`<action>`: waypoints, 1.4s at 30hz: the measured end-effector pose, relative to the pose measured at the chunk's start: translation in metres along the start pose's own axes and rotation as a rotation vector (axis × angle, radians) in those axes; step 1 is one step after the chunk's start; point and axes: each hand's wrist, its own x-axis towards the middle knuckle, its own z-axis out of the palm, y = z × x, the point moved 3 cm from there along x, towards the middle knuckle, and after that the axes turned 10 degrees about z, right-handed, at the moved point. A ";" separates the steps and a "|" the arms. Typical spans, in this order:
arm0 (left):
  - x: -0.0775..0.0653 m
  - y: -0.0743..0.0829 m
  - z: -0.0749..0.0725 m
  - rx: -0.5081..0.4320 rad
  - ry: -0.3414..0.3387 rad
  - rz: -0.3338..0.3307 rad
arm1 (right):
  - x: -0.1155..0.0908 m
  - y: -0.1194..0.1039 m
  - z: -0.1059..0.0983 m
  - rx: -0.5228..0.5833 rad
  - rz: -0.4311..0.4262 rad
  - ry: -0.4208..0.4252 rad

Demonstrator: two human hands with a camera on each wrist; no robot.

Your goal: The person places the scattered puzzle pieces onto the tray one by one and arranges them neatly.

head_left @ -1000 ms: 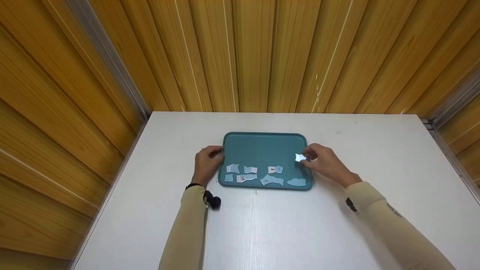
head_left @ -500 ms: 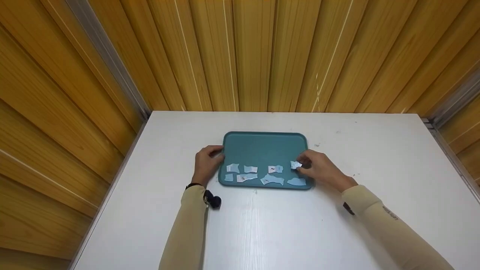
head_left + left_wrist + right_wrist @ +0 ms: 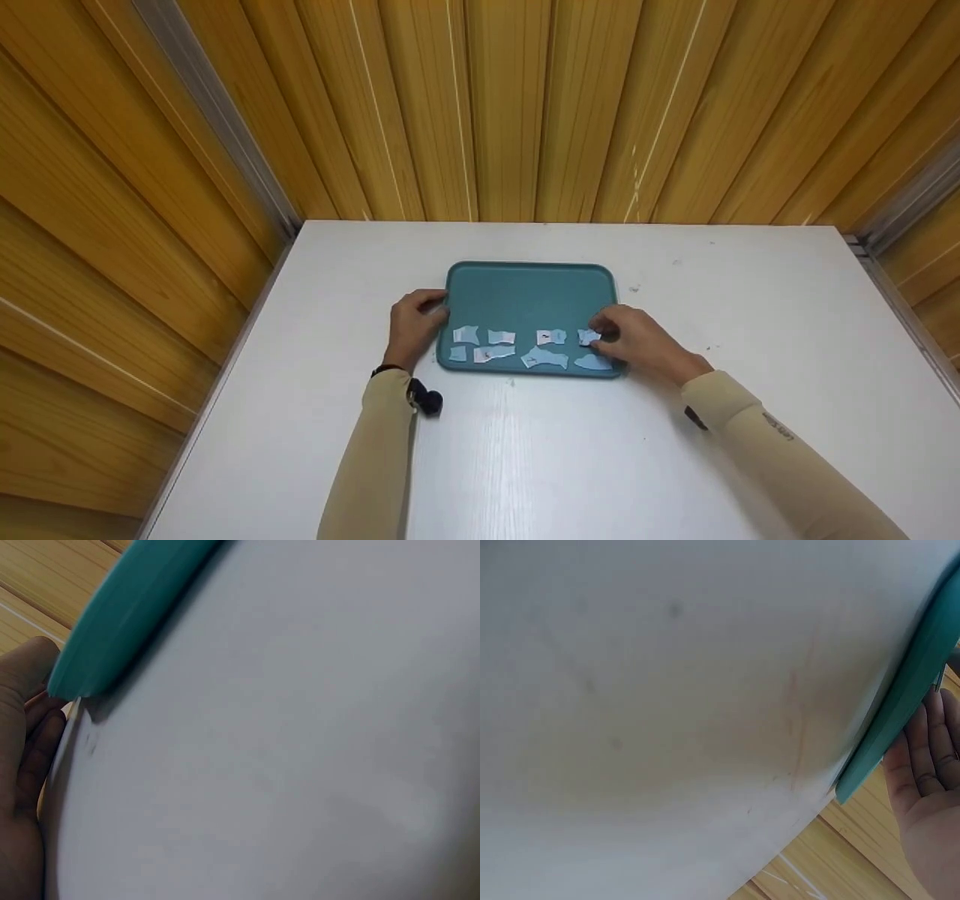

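Observation:
A green tray (image 3: 531,292) lies on the white table, with two rows of torn paper pieces along its near half. My left hand (image 3: 414,326) is at the tray's left side, its thumb and fingers holding the rim. In the left wrist view, the fingers of this hand (image 3: 30,720) meet the end of the tray (image 3: 124,622). Over the right part of the tray, my right hand (image 3: 637,337) pinches a small torn piece of paper (image 3: 587,337) between thumb and fingers. Just below it lies another torn piece (image 3: 592,362), partly overlapped by the hand.
Other torn pieces include a printed one (image 3: 551,337) and a wider one (image 3: 545,358) to the left of the right hand. The white table (image 3: 495,450) reaches back to a yellow wood-patterned wall (image 3: 510,112).
My right hand has moved left and toward the near side with the pinched paper piece, lowering it into line with the upper row. The left hand stays at the rim.

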 end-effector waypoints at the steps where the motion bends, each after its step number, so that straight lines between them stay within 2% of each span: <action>1: 0.000 0.000 0.000 -0.001 -0.001 -0.001 | 0.000 0.000 0.000 -0.005 -0.001 -0.003; 11: 0.001 -0.002 0.000 0.021 -0.003 0.025 | -0.001 -0.001 0.000 -0.031 -0.044 -0.007; 22: 0.001 -0.002 0.000 0.001 0.000 -0.005 | 0.001 -0.002 -0.002 -0.058 -0.077 -0.036; 30: 0.001 -0.001 0.001 -0.016 -0.003 -0.024 | 0.001 -0.003 -0.003 -0.085 -0.070 -0.047; 35: 0.001 -0.001 0.001 -0.029 0.002 -0.009 | 0.000 -0.005 -0.004 -0.087 -0.067 -0.053; 42: 0.001 -0.001 0.001 0.025 0.002 0.047 | 0.001 -0.003 -0.004 -0.083 -0.070 -0.068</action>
